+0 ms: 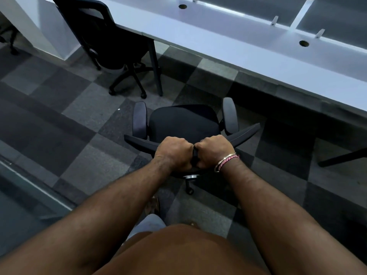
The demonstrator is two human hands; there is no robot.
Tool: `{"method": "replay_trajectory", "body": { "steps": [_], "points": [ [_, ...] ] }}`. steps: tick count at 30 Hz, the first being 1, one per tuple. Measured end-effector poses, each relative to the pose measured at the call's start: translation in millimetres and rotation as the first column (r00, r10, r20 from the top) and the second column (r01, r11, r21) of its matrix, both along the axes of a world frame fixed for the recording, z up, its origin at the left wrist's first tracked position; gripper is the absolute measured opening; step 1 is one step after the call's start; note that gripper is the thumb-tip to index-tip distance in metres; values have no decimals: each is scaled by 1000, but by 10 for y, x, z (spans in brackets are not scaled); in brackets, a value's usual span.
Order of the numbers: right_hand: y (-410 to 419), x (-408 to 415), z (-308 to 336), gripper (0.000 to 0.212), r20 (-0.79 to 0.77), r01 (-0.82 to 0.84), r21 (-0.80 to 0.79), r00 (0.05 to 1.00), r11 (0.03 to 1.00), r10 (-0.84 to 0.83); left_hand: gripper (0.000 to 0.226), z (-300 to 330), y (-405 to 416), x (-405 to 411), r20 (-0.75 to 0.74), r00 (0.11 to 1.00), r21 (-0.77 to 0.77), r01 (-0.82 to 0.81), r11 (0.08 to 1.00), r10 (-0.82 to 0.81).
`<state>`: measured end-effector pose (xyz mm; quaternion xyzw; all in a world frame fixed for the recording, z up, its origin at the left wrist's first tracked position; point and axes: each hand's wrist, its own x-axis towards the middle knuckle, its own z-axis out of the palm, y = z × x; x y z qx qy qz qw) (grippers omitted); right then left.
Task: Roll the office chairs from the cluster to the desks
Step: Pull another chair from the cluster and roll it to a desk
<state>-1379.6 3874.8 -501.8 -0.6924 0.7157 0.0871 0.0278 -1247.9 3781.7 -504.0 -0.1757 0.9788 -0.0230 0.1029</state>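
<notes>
A black office chair [183, 121] with two grey armrests stands on the carpet right in front of me, its seat facing the long white desk [228, 42]. My left hand [172, 152] and my right hand [212, 151] sit side by side, both gripping the top edge of its backrest at the middle. The chair's seat is a short way from the desk's front edge. One caster shows below my hands.
A second black mesh-backed chair [111, 44] is tucked at the desk to the left, beside a dark desk leg [156, 68]. A white pillar [39, 24] stands at far left. Grey chequered carpet tiles [69, 116] cover the floor. Another dark leg [341, 157] crosses at right.
</notes>
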Motion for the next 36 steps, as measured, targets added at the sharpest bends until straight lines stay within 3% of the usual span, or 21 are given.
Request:
{"method": "replay_trajectory", "body": {
  "steps": [11, 20, 28, 36],
  "points": [
    [-1513, -82, -47, 32, -17, 161, -58, 987, 985, -162, 28, -29, -1615, -233, -33, 997, -37, 64, 997, -65],
    [-2743, -22, -78, 31, -20, 390, -35, 920, 920, -390, 28, -76, -3064, -418, -29, 971, -19, 236, 971, -237],
    [-3382, -66, -78, 25, -5, 491, -44, 871, 870, -491, 29, -83, -3848, -653, -3, 933, -11, 360, 933, -360],
    [-3861, -384, -89, 25, 0, 532, -58, 846, 845, -533, 25, -28, -4359, -1071, 65, 921, -25, 386, 922, -384]
  ]
}}
